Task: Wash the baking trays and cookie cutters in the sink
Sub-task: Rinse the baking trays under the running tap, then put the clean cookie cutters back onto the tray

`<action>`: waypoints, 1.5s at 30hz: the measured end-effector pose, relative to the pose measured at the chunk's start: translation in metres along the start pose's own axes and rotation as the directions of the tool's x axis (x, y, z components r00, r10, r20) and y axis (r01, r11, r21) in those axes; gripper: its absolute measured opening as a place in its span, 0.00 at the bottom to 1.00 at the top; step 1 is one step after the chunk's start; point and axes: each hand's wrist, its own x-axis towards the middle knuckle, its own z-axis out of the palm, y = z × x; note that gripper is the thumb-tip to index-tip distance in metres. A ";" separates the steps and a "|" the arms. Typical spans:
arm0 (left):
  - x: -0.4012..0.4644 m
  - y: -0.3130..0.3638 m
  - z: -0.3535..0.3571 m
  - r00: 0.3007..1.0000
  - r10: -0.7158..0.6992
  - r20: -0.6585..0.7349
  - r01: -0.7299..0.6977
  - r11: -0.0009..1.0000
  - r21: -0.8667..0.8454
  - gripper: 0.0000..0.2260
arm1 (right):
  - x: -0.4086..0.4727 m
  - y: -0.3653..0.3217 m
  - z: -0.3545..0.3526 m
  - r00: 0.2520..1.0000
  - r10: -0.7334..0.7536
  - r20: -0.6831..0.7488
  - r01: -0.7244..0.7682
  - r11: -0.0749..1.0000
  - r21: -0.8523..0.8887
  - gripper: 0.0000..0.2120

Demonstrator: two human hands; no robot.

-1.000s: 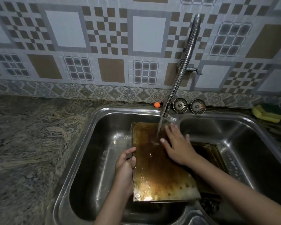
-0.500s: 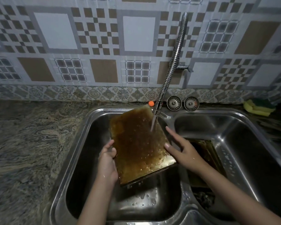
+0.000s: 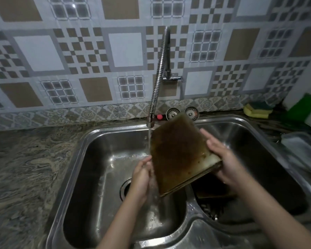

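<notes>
A brown, stained baking tray point(image 3: 178, 153) is tilted up over the divider of the double steel sink point(image 3: 101, 141). My right hand point(image 3: 223, 159) grips its right edge. My left hand point(image 3: 142, 177) is at its left edge, under the running water, and its fingers are partly hidden behind the tray. Water runs from the flexible tap point(image 3: 158, 78) along the tray's left edge into the left basin. A second dark tray point(image 3: 214, 187) lies in the right basin under the held one. No cookie cutters are visible.
Two sink strainers point(image 3: 181, 113) and a small red ball point(image 3: 159, 116) stand on the back ledge. Yellow-green sponges point(image 3: 257, 109) and a green bottle point(image 3: 305, 106) sit at the back right. A granite counter point(image 3: 25, 168) spreads left. The drain point(image 3: 126, 189) opens in the left basin.
The tray has been lifted, tilted steeper and swung right, over the divider. My right hand went from resting flat on it to gripping its right edge. The view shifted left.
</notes>
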 end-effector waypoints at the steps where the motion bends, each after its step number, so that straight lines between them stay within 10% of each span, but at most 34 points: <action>1: 0.000 -0.004 0.006 1.000 -0.001 0.027 -0.001 0.997 0.074 0.11 | -0.004 -0.015 -0.011 0.998 -0.051 -0.023 0.050 0.997 -0.057 0.29; 8: 0.001 -0.033 0.051 0.990 0.028 0.140 -0.072 0.943 0.324 0.11 | -0.006 -0.063 -0.076 0.978 -0.210 0.007 0.158 0.710 -0.687 0.29; 15: 0.027 -0.058 0.069 0.984 -0.006 0.177 -0.068 0.911 0.408 0.19 | 0.022 -0.004 -0.098 0.997 0.071 -0.008 -0.013 0.069 -0.998 0.30; 18: 0.040 -0.065 0.068 0.987 0.002 0.161 -0.071 0.901 0.427 0.21 | 0.032 0.034 -0.101 0.983 0.181 0.034 0.038 -0.022 -0.999 0.32; 30: 0.056 -0.080 0.052 0.983 0.014 0.182 -0.099 0.880 0.464 0.21 | 0.066 0.144 -0.105 0.919 0.390 0.055 -0.097 0.360 -0.928 0.31; 38: 0.021 -0.050 0.070 0.963 0.225 0.149 -0.269 0.746 0.610 0.16 | 0.084 0.111 -0.102 0.992 0.122 -0.010 -0.093 0.700 -0.708 0.24; 41: 0.004 -0.011 0.085 0.809 0.574 0.125 -0.513 0.586 0.627 0.10 | 0.100 0.075 -0.078 0.997 -0.057 0.056 0.080 0.766 -0.638 0.19; 45: -0.022 0.051 0.099 0.430 0.903 0.001 -0.645 0.307 0.700 0.08 | 0.133 0.025 -0.032 0.951 -0.256 0.172 0.308 0.768 -0.561 0.16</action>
